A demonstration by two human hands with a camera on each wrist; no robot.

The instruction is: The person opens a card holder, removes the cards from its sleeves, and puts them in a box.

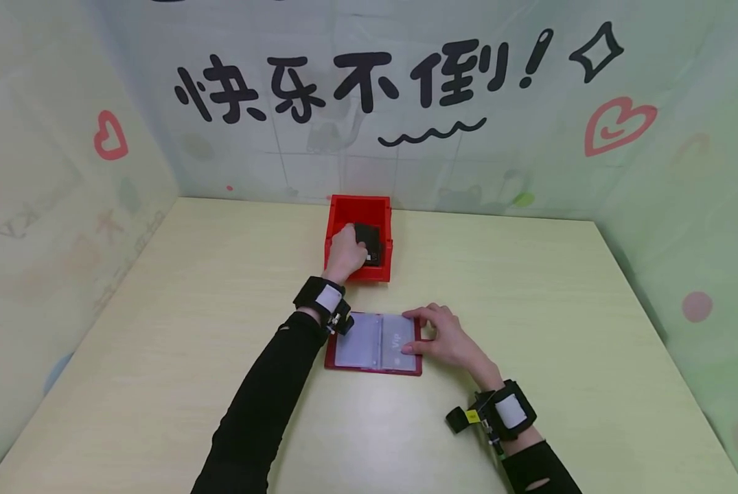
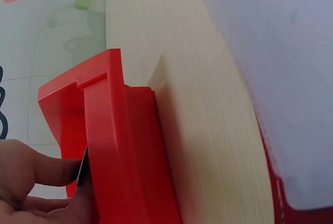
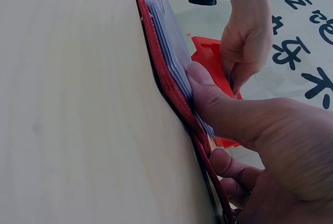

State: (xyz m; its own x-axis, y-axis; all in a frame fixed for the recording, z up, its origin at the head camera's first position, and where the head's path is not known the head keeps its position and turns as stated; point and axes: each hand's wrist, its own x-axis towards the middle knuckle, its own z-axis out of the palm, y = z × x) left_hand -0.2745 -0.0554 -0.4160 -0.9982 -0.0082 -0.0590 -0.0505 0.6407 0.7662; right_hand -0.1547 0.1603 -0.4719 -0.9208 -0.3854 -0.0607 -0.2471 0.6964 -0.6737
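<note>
The left hand (image 1: 344,252) is reached into the red plastic bin (image 1: 359,206) at the far middle of the bench (image 1: 158,357), its fingers curled on a black card (image 1: 369,243). The right hand (image 1: 449,339) is pressed, fingers straight, on the open red card-holder booklet (image 1: 375,343), near the bin, where "VIP" is printed. "快乐不倒!" is written on the far wall (image 1: 369,137).

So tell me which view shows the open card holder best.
The head view: the card holder lies open flat, both clear pages visible, the right hand pressing its right page. The right wrist view shows it edge-on only; the left wrist view catches a blurred corner.
</note>
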